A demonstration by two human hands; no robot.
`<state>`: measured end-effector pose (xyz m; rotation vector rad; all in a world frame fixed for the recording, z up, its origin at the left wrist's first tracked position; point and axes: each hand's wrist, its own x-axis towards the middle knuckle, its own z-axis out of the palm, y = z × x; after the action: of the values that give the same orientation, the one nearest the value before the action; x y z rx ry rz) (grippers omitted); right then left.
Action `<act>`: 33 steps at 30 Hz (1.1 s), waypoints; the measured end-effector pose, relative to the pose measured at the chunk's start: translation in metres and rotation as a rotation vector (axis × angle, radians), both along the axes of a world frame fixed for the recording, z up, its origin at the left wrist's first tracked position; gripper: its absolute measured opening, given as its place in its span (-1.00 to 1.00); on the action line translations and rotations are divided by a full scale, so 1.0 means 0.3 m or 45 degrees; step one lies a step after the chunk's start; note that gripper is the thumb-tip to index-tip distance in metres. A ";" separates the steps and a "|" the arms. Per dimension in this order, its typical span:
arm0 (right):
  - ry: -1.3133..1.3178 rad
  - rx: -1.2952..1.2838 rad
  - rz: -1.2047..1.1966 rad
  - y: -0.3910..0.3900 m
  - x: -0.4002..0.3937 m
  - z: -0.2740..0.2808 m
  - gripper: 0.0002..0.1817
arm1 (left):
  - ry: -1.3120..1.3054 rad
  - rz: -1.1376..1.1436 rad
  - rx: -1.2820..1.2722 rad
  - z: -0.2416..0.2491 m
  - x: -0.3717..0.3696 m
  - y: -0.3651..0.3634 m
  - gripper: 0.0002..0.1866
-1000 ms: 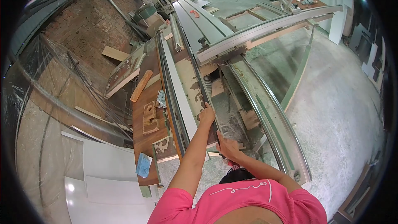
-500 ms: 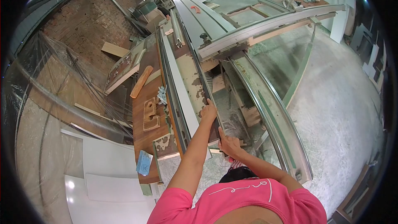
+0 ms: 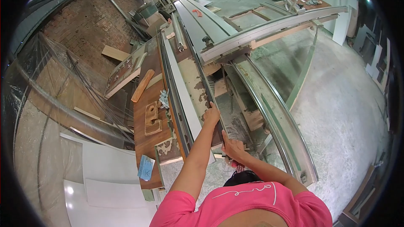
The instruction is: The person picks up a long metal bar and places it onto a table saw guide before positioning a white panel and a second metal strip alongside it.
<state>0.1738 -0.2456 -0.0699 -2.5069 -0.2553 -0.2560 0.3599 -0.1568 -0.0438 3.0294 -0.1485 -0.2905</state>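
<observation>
My left hand (image 3: 211,115) is closed over the dark edge of a long narrow board (image 3: 197,86) with a worn, blotchy light-and-brown surface. Lower down, near the board's close end, my right hand (image 3: 234,147) grips the same edge, its thumb side up against it. The undersides of both hands' fingers are partly hidden. A long white strip (image 3: 184,96) lies parallel to the board on its left, beside a dark rail.
Left of the strip, a brown wooden bench (image 3: 141,141) carries a carved wood block (image 3: 152,120), a crumpled cloth (image 3: 163,98) and a blue packet (image 3: 146,167). Rightward run a curved metal rail (image 3: 283,117) and a crosswise fence (image 3: 273,30). White panels (image 3: 107,164) lie at lower left.
Both hands keep their hold on the board's edge at nearly the same spots. Only the head view has shifted slightly.
</observation>
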 end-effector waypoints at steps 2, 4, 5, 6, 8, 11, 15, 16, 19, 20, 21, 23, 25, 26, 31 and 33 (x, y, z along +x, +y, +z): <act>-0.004 -0.009 -0.002 -0.004 0.002 0.007 -0.22 | -0.007 -0.010 -0.004 -0.009 0.010 0.005 -0.34; 0.039 -0.032 -0.005 -0.001 0.003 0.010 -0.23 | -0.009 -0.008 0.000 -0.017 0.015 0.006 -0.35; 0.042 -0.031 -0.002 0.001 0.004 0.015 -0.23 | -0.012 -0.004 0.003 -0.014 0.013 0.008 -0.35; 0.081 -0.015 0.001 0.000 0.005 0.020 -0.24 | -0.009 -0.003 0.004 -0.011 0.012 0.009 -0.35; 0.122 -0.002 0.003 0.001 0.005 0.022 -0.24 | -0.004 -0.004 0.004 -0.009 0.013 0.005 -0.35; 0.159 -0.014 0.008 0.001 0.012 0.024 -0.25 | -0.036 -0.004 -0.006 -0.008 0.013 0.006 -0.35; 0.180 -0.016 0.004 0.001 0.014 0.037 -0.26 | -0.051 -0.008 -0.017 -0.008 0.018 0.009 -0.34; 0.180 -0.009 0.004 0.000 0.015 0.040 -0.26 | -0.045 -0.013 -0.021 -0.006 0.019 0.009 -0.33; 0.026 -0.019 -0.020 0.008 0.021 0.011 -0.25 | -0.047 -0.020 -0.028 0.003 0.018 0.008 -0.33; 0.027 -0.020 -0.018 0.009 0.022 0.013 -0.25 | -0.055 -0.024 -0.029 0.005 0.020 0.009 -0.32; 0.024 -0.033 -0.027 0.011 0.023 0.015 -0.25 | -0.054 -0.021 -0.030 0.007 0.022 0.010 -0.32; 0.023 -0.046 -0.035 0.012 0.028 0.016 -0.25 | -0.017 -0.003 -0.051 0.009 0.026 0.009 -0.31; 0.020 -0.015 -0.037 0.013 0.034 0.014 -0.26 | -0.008 -0.007 -0.048 0.012 0.029 0.010 -0.31; 0.022 -0.014 -0.037 0.014 0.036 0.020 -0.26 | -0.001 -0.013 -0.045 0.017 0.029 0.010 -0.31; 0.089 -0.045 -0.040 0.017 0.049 0.032 -0.28 | 0.011 -0.004 -0.039 0.028 0.041 0.007 -0.32; 0.093 -0.028 -0.037 0.018 0.054 0.031 -0.28 | 0.019 -0.003 -0.052 0.014 0.053 0.012 -0.32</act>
<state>0.1900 -0.2403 -0.0607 -2.5376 -0.1938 -0.1740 0.3757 -0.1531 -0.0396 2.9859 -0.1545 -0.3065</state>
